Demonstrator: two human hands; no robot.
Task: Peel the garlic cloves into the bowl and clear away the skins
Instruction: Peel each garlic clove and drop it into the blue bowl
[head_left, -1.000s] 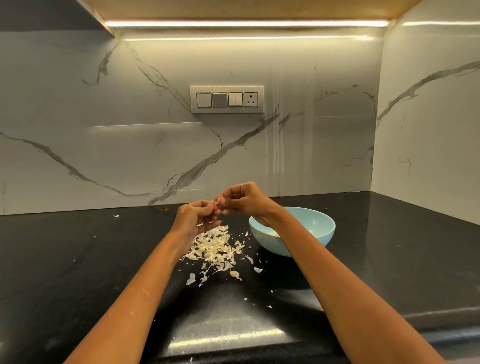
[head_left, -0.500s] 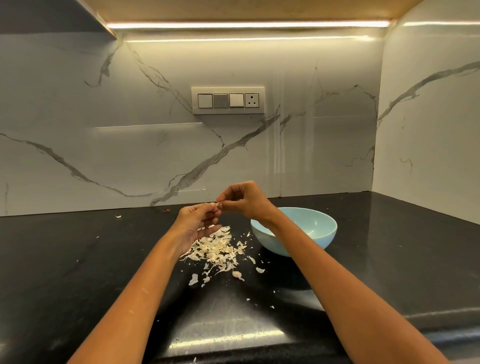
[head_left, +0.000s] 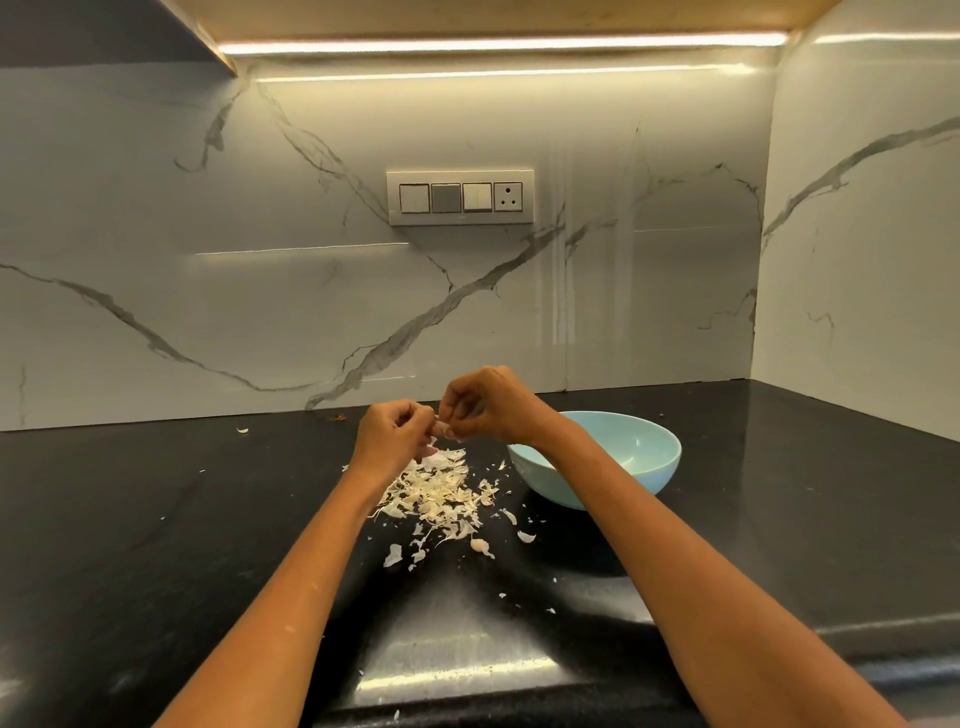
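Both hands, left hand (head_left: 393, 434) and right hand (head_left: 488, 408), are pinching a small pale garlic clove (head_left: 441, 427) just left of the pale blue round bowl (head_left: 644, 467), nearest the right.

hands: two, a left hand (head_left: 393, 436) and a right hand (head_left: 493, 408), fingertips meeting above the skins
garlic clove: one small pale piece (head_left: 442, 427) pinched between the two hands
bowl: one, light blue bowl (head_left: 639, 480)
pile of skins: one main heap (head_left: 436, 491), with too many loose flakes around it to count
stray flake by the wall: one (head_left: 242, 430)
switch plate: one (head_left: 461, 197), with four modules, three switches and one socket
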